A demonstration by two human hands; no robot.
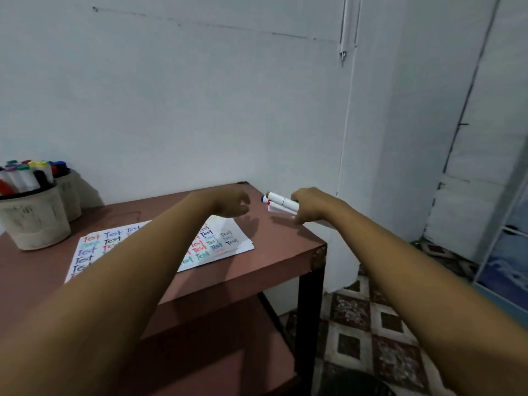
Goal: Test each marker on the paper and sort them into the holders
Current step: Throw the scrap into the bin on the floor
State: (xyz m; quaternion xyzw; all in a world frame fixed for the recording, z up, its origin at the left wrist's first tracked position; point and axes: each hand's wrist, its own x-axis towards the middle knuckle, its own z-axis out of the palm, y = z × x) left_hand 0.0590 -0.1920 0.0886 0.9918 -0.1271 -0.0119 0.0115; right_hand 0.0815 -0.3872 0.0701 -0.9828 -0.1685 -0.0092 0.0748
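Note:
My right hand point(310, 205) grips a small bundle of white markers point(281, 204) with coloured caps, held just above the far right corner of the brown table point(274, 252). My left hand point(233, 205) hovers close to the marker tips, fingers loosely curled and holding nothing. Under my left forearm lies a white paper point(225, 241) covered with the word "Test" in many colours. At the far left stand two beige holders: the near holder point(34, 221) is packed with several markers, and the far holder point(70, 195) behind it also has markers in it.
The table stands in a room corner against white walls. A lower shelf point(217, 347) sits under the tabletop. Patterned floor tiles point(380, 332) lie to the right, beside a white-framed cabinet point(505, 252). A dark round object point(357, 384) sits on the floor at the bottom.

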